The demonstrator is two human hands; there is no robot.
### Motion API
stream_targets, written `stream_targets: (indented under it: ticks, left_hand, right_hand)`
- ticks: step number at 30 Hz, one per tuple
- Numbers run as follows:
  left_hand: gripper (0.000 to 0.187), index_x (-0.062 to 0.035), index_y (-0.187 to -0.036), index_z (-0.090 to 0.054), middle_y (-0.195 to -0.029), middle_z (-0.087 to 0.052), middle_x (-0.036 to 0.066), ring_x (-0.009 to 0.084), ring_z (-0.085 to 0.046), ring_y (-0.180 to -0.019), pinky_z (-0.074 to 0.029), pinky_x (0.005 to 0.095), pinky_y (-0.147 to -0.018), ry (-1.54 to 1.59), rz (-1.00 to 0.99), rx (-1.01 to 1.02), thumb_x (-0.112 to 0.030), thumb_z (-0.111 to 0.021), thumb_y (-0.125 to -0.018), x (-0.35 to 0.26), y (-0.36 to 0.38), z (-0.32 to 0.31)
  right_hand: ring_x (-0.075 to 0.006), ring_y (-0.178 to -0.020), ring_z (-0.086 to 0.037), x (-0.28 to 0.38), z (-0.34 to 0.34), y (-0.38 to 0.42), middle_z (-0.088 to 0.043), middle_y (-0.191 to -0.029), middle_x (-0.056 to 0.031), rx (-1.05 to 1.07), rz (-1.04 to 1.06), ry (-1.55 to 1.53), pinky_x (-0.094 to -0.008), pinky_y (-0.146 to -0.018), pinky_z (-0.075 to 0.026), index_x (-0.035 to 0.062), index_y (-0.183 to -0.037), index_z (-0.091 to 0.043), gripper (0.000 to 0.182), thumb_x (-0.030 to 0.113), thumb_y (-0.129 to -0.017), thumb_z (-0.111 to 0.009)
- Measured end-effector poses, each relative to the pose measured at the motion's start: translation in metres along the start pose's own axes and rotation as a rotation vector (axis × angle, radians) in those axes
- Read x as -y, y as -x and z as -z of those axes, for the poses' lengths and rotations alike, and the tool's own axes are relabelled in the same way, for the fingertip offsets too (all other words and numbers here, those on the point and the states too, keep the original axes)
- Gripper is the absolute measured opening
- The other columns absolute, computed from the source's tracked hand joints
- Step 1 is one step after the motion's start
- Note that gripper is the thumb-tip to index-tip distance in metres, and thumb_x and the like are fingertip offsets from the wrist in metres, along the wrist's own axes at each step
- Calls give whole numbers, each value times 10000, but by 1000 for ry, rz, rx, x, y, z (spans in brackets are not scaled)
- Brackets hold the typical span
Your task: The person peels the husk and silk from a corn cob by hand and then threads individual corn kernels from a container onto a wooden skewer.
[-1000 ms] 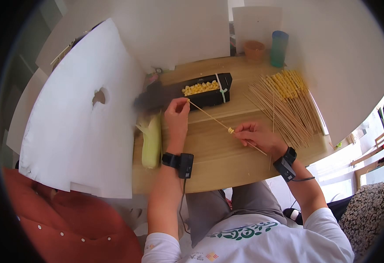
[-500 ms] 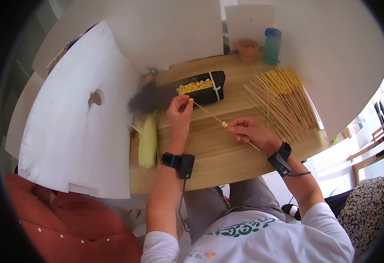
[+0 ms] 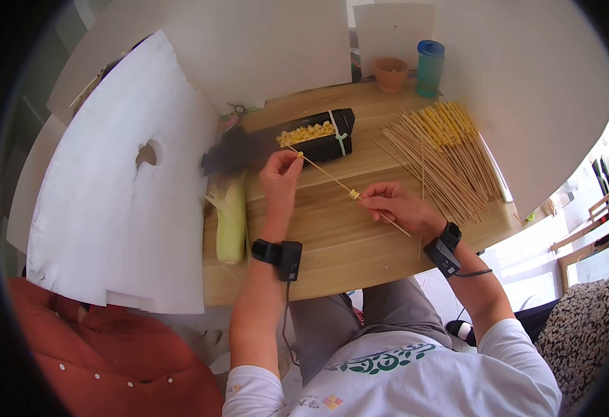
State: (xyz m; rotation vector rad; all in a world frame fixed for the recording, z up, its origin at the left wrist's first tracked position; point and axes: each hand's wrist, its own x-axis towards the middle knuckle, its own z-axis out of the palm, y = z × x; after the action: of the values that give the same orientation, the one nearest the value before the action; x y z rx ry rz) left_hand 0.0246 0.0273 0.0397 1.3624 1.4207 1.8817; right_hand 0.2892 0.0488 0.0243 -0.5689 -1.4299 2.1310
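A thin wooden skewer slants between my two hands over the table. My right hand pinches it near its lower end, just behind a small cluster of yellow corn kernels on the stick. At the upper end, the thumb and fingers of my left hand are closed on a single corn kernel. The skewer's tip shows past that kernel. Just beyond is a black box holding loose corn kernels, with a pale band around it. A corn cob in green husk lies left of my left hand.
Right of the box lie many bare skewers and several corn-threaded skewers. A clay pot and a teal cup stand at the back. White boards wall the table. A person in a rust-red garment is at left.
The kernel in my left hand sits slightly down the skewer, and the tip now shows beyond it. My right hand keeps its grip. The whole view has shifted slightly.
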Motion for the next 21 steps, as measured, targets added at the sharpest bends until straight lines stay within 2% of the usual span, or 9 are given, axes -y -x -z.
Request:
stream_targets:
  ticks: [9, 12, 14, 21]
  left_hand:
    - [152, -18, -994, -646, -899, -643, 6, 59, -573, -804, -463, 197, -724, 159, 85, 56, -41, -696, -852, -2, 0, 0]
    - [150, -33, -1013, -638, -932, -658, 33, 83, -588, -823, -475, 228, -734, 219, 170, 43, -96, -677, -883, -2, -3, 1]
    - [167, -49, -1030, -638, -955, -671, 58, 102, -597, -823, -483, 256, -745, 425, 277, 52, -161, -660, -908, -2, -3, 3]
    - [174, -66, -1026, -661, -960, -679, 58, 108, -602, -816, -491, 268, -755, 580, 449, 133, -195, -662, -909, 0, -2, 9]
  right_hand:
    - [-10, -489, -448, 1, 1, -1, -608, -669, -12, 1, 17, 11, -156, -425, -312, 34, -992, -647, 160, 158, -894, -669]
    - [-9, -491, -446, 2, 0, 0, -607, -670, -8, 0, 17, 8, -159, -426, -310, 38, -989, -650, 157, 163, -896, -666]
    - [-9, -491, -445, 0, 2, -1, -607, -670, -7, 7, 20, 5, -160, -427, -310, 41, -991, -651, 156, 165, -897, -665]
    - [-6, -488, -444, 1, -1, 0, -603, -667, -1, 18, 15, 7, -155, -432, -311, 48, -995, -653, 153, 167, -900, -663]
